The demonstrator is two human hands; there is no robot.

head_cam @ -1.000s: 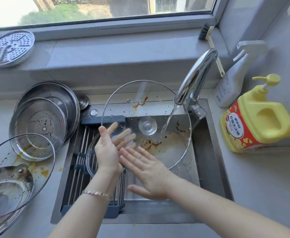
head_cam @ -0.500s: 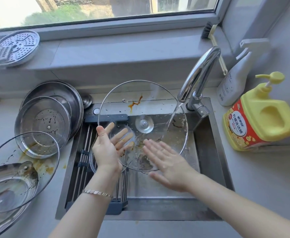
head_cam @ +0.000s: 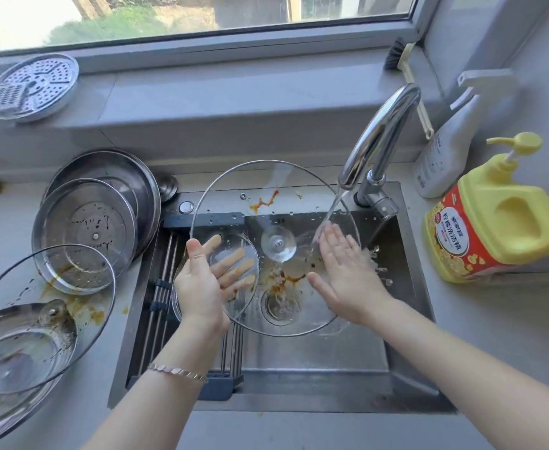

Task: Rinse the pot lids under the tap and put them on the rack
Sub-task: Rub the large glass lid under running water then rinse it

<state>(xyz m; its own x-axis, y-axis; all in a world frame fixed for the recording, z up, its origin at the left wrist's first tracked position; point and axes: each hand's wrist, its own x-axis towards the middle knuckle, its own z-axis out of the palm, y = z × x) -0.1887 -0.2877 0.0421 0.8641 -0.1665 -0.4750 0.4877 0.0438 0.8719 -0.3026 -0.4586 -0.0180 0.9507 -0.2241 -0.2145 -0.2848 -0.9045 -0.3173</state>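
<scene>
A large glass lid (head_cam: pixel 268 180) with a clear knob and orange sauce streaks is held tilted over the sink (head_cam: pixel 315 358). My left hand (head_cam: pixel 198 287) grips its left rim, thumb on the near face and fingers spread behind the glass. My right hand (head_cam: pixel 348 274) lies flat on the lid's right side, fingers straight, where water from the tap (head_cam: pixel 377 138) hits it. A smaller glass lid (head_cam: pixel 175 303) lies on the roll-up rack (head_cam: pixel 162 261) over the sink's left part, mostly hidden behind my left hand.
Stacked on the counter at left are two steel lids (head_cam: pixel 88 228) and sauce-stained glass lids (head_cam: pixel 39 306). A yellow soap bottle (head_cam: pixel 500 228) and spray bottle (head_cam: pixel 445 157) stand right of the tap. A perforated steamer plate (head_cam: pixel 29 86) and a brush (head_cam: pixel 396 56) sit on the sill.
My right hand has moved up and to the right, from the lid's lower part to the spot under the water stream. My left hand keeps its hold on the rim.
</scene>
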